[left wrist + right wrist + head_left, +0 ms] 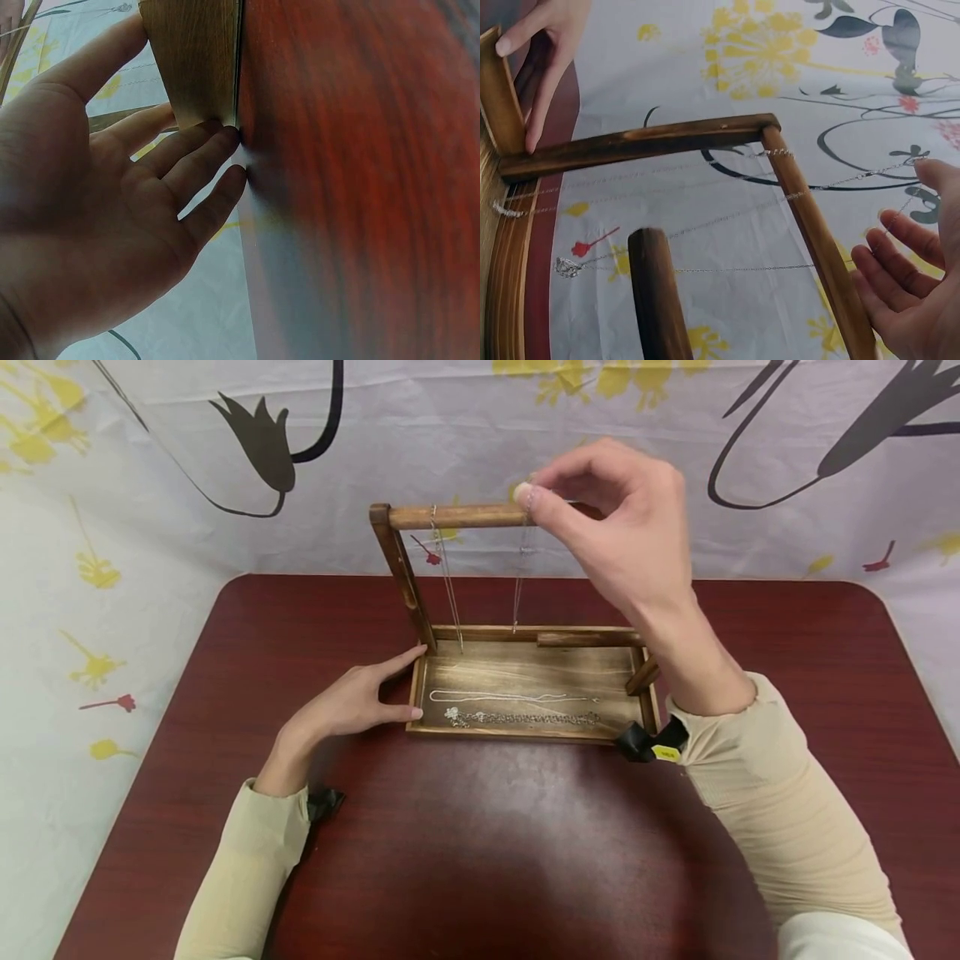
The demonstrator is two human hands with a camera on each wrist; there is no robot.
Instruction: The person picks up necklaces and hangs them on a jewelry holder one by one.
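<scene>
Two skinny silvery loops up top: the left necklace (452, 589) hangs over the brown wooden bar (476, 517), and the right necklace (517, 585), with a little clustered pendant (568, 267) at the bottom, is pinched between thumb and fingertips of the right hand (633, 522) up by that same bar. Left hand (356, 697) is loose, fairly straight fingers resting against the short end of the shallow, grainy wood tray (495, 668) below, where a thin pale chain (495, 697) and a chunkier, knobbly chain (532, 719) lie stretched lengthwise, all on a glossy reddish table (525, 835).
</scene>
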